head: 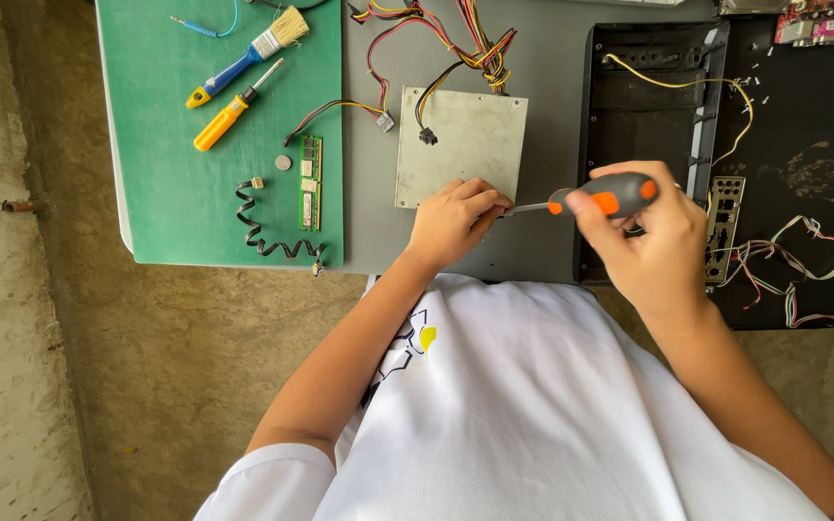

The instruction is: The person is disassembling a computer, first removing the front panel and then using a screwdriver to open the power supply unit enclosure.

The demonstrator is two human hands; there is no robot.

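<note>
Screwdriver at the corner of the power supply box

The grey table point(552, 87) carried everything, and I take the metal power supply box point(460, 145) at its middle as my landmark. Right of the box lay the open black computer case point(649, 106), with loose coloured wires point(803, 265) trailing past its far side. Left of the box lay the green mat point(176, 193), holding a brush point(243, 56), a yellow screwdriver point(229, 111), a memory stick point(310, 181), a coiled black cable point(263, 232) and a coin cell point(284, 163). My left hand point(451, 222) pressed on the box's near right corner, fingers curled together against the plate. My right hand point(649, 232) was wrapped tight around the grey-and-orange screwdriver point(605, 196), just right of that corner, its shaft pointing at my left fingertips.
</note>
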